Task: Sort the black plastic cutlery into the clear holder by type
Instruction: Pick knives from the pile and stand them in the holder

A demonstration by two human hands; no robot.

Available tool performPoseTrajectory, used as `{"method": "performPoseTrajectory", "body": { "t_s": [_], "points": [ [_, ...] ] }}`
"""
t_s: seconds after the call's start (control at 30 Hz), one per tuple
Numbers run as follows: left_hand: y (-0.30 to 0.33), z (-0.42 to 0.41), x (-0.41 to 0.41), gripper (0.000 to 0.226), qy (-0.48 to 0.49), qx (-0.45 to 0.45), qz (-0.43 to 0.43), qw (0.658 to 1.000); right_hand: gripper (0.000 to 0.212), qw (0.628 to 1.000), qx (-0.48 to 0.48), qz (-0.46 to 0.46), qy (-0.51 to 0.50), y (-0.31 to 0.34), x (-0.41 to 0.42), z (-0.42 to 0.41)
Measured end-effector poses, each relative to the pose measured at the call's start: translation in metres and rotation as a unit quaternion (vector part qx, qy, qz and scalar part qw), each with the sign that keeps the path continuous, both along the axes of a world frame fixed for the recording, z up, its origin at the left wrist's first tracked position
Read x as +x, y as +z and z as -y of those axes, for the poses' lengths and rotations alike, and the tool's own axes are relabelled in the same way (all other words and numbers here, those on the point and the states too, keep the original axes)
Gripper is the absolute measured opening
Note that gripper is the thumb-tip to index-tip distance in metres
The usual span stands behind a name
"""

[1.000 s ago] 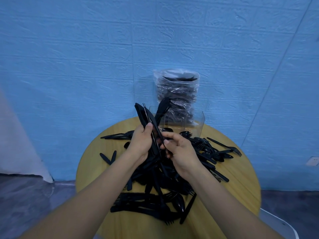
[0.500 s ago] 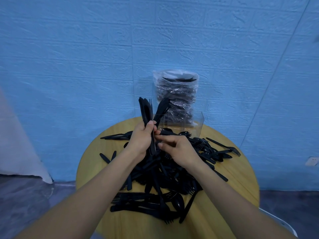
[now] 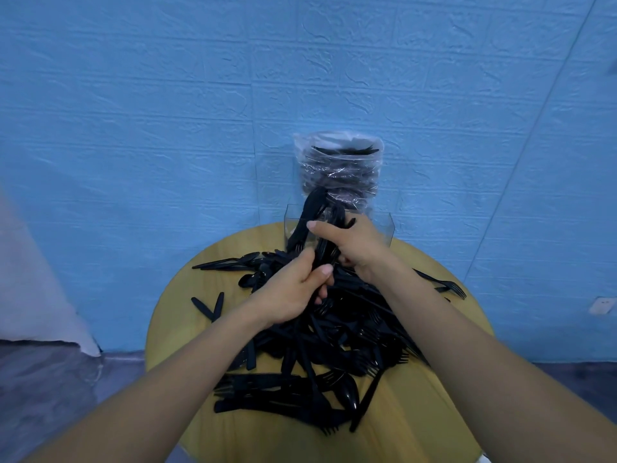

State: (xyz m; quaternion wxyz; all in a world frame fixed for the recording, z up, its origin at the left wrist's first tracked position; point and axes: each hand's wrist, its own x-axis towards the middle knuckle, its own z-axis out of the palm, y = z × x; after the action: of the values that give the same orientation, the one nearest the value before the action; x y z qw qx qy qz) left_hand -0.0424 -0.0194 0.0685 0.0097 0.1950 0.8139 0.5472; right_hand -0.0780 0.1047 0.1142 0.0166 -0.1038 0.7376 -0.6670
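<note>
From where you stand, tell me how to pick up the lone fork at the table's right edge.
Pinch the fork at mid-handle from above. It lies flat and apart from the pile, handle toward the heap and tines toward the table rim, so the handle is probably easiest.

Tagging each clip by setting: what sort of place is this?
Probably an improvised indoor recording corner, not a kitchen: a small round wooden table pushed against a blue textured wall, with a white cloth hanging at left.

Bundle of cutlery (image 3: 320, 225) now in right hand (image 3: 354, 245) (at holder (image 3: 387, 228)), left hand (image 3: 290, 292) lower.
</note>
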Motion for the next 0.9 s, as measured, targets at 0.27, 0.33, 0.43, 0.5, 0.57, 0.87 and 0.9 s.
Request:
{"method": "performPoseTrajectory", "body": {
  "t_s": [0.27, 0.33, 0.43, 0.5, 0.57, 0.87, 0.9],
  "points": [
    [-0.015, 0.016, 0.005, 0.006, -0.038, -0.005, 0.104, 0.994, 0.044, 0.994, -0.042, -0.015, -0.096, -0.015, -0.005, -0.013],
    [-0.016, 0.013, 0.008, 0.008, -0.02, -0.055, 0.064, 0.996, 0.042, 0.992, -0.061, 0.024, -0.111, -0.016, -0.004, -0.013],
    [-0.017, 0.012, 0.009, 0.011, 0.041, -0.2, -0.074, 0.976, 0.035, 0.983, -0.089, 0.081, -0.138, -0.016, -0.004, -0.011],
    [-0.016, 0.013, 0.009, 0.021, 0.07, -0.253, -0.124, 0.957, 0.036, 0.979, -0.083, 0.092, -0.16, -0.015, -0.006, -0.011],
    [-0.015, 0.014, 0.01, 0.027, 0.073, -0.279, -0.14, 0.947, 0.035, 0.978, -0.063, 0.094, -0.173, -0.014, -0.009, -0.013],
    [-0.014, 0.016, 0.002, 0.029, 0.078, -0.267, -0.126, 0.952, 0.027, 0.989, -0.079, 0.038, -0.122, -0.018, -0.008, -0.019],
    [-0.014, 0.017, 0.001, 0.031, 0.075, -0.258, -0.121, 0.956, 0.025, 0.988, -0.102, 0.042, -0.108, -0.018, -0.006, -0.021]
  ]
}}
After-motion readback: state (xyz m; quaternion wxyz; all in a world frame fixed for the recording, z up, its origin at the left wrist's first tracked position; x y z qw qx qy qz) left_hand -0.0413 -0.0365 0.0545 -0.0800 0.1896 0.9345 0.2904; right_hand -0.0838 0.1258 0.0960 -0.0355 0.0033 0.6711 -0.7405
